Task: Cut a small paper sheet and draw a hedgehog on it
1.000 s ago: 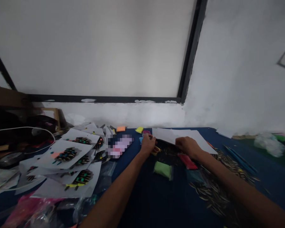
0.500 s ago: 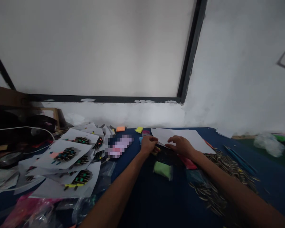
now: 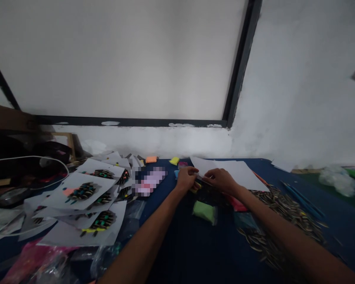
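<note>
In the head view, the near edge of a white sheet of paper [image 3: 202, 161] curls up between my two hands. My left hand [image 3: 185, 178] pinches it at its left side. A short way to the right, my right hand [image 3: 222, 182] has its fingers closed on the same edge. More white paper [image 3: 242, 173] lies flat behind the right hand. A green clay packet [image 3: 205, 212] sits on the blue table nearer to me. Blue and magenta packets are partly hidden by the left hand, and a red packet [image 3: 235, 203] by the right forearm.
Sunflower seeds [image 3: 284, 209] are heaped on the right, near blue tweezers [image 3: 304, 201]. Papers with seed-and-clay figures [image 3: 79, 193] pile up on the left. Orange [image 3: 151, 159] and yellow [image 3: 174, 160] packets stand at the back. Plastic bags [image 3: 56, 264] lie front left.
My right hand has shifted left toward my left hand, and its fingers have drawn together at the paper's edge. The sheet's near edge is now more curled. The view has moved slightly.
</note>
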A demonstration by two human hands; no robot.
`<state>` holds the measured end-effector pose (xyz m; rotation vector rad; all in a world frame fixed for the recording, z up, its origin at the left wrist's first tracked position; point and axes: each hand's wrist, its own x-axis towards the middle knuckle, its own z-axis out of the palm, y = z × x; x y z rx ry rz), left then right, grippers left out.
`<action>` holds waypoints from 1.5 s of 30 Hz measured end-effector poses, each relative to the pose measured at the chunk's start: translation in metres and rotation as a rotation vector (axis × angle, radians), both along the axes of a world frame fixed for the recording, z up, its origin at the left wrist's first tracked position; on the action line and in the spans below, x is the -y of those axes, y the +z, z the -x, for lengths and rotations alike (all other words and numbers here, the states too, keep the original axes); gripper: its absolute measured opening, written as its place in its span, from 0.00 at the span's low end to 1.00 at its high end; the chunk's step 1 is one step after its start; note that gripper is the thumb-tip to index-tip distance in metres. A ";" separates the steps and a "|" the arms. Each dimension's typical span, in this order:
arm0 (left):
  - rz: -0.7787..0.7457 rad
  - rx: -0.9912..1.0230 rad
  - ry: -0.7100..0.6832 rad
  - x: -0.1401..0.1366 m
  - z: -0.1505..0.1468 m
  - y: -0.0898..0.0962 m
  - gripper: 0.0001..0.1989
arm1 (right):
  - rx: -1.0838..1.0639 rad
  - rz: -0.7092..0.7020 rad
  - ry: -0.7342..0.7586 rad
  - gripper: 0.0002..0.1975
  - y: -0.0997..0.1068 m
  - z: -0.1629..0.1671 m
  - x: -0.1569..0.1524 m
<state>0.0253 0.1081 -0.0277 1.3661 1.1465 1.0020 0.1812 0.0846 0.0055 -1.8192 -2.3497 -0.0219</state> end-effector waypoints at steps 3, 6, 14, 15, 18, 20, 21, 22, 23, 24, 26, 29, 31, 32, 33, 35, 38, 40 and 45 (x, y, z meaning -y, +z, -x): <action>-0.017 -0.029 -0.002 -0.002 0.000 -0.002 0.12 | 0.026 -0.002 -0.016 0.13 -0.002 0.004 0.000; -0.041 -0.080 0.009 -0.003 0.001 -0.002 0.15 | 0.029 -0.010 -0.046 0.12 -0.003 0.005 -0.002; -0.139 -0.300 0.033 0.003 0.004 0.003 0.20 | -0.136 -0.222 -0.182 0.07 0.010 -0.017 -0.007; -0.172 -0.338 0.046 0.004 0.005 0.004 0.20 | -0.171 -0.262 -0.196 0.07 0.014 -0.021 -0.007; -0.290 -0.451 0.078 0.006 0.004 0.008 0.18 | -0.285 -0.361 -0.218 0.08 0.025 -0.033 -0.005; -0.352 -0.508 0.081 0.007 0.003 0.008 0.18 | -0.357 -0.405 -0.219 0.09 0.032 -0.040 -0.003; -0.378 -0.530 0.080 0.008 0.002 0.008 0.18 | -0.389 -0.418 -0.214 0.09 0.034 -0.042 -0.002; -0.402 -0.547 0.080 0.009 0.001 0.008 0.18 | -0.419 -0.423 -0.205 0.10 0.036 -0.044 -0.001; -0.424 -0.560 0.082 0.010 0.000 0.008 0.18 | -0.447 -0.420 -0.195 0.10 0.036 -0.045 0.000; -0.447 -0.570 0.086 0.012 -0.002 0.008 0.18 | -0.474 -0.411 -0.184 0.10 0.035 -0.045 0.001; -0.484 -0.585 0.097 0.015 -0.004 0.009 0.17 | -0.526 -0.383 -0.167 0.11 0.030 -0.044 0.002; -0.541 -0.570 0.125 0.018 -0.007 0.013 0.16 | -0.606 -0.329 -0.149 0.12 0.020 -0.042 0.004; -0.592 -0.507 0.142 0.018 -0.010 0.015 0.17 | -0.651 -0.286 -0.124 0.13 0.015 -0.039 0.004; -0.623 -0.458 0.140 0.017 -0.012 0.016 0.18 | -0.669 -0.262 -0.105 0.13 0.014 -0.038 0.005; -0.648 -0.401 0.127 0.016 -0.014 0.017 0.19 | -0.685 -0.238 -0.084 0.13 0.013 -0.036 0.005; -0.638 -0.260 0.064 0.013 -0.018 0.016 0.21 | -0.716 -0.193 -0.046 0.12 0.011 -0.033 0.006; -0.471 -0.032 -0.035 0.008 -0.022 0.012 0.19 | -0.771 -0.136 -0.015 0.11 0.010 -0.026 0.010; -0.392 0.047 -0.071 0.006 -0.023 0.010 0.13 | -0.813 -0.093 -0.006 0.12 0.010 -0.023 0.012; -0.313 0.143 -0.103 0.004 -0.019 0.006 0.05 | -0.919 0.021 -0.030 0.17 0.010 -0.020 0.019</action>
